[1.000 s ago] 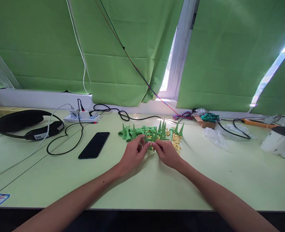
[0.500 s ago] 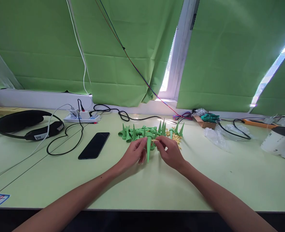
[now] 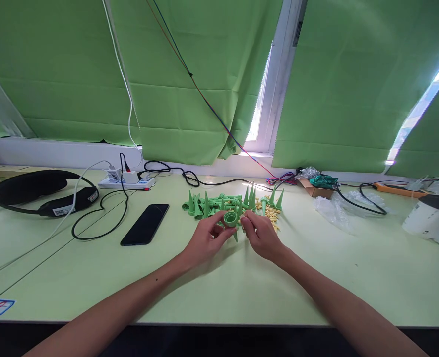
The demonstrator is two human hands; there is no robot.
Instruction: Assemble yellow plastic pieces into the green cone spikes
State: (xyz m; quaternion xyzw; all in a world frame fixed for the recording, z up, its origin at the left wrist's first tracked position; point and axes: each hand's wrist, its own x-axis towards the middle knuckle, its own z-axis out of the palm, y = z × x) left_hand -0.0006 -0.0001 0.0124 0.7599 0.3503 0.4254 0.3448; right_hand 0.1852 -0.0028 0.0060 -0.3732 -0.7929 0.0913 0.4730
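Note:
My left hand (image 3: 204, 238) is closed around a hollow green plastic spike (image 3: 230, 219), its round open end tilted up toward me. Just to the right, my right hand (image 3: 264, 237) has thumb and fingers pinched together close to the spike's rim; whatever lies between them is too small to make out. Behind both hands is a pile of similar green spikes (image 3: 206, 204), some lying and some standing point up. Small beige plastic pieces (image 3: 273, 214) are scattered beside the pile, partly behind my right hand.
A black phone (image 3: 145, 224) lies to the left, near looping cables, a power strip (image 3: 126, 183) and a black neckband-like device (image 3: 68, 198). At the right are a small cardboard box (image 3: 318, 188), clear plastic wrap (image 3: 331, 210) and a white cylinder with a dark top (image 3: 429, 218).
The spike in my left hand has turned from point down toward me to open end facing up toward me. My right hand stays beside it, still pinched.

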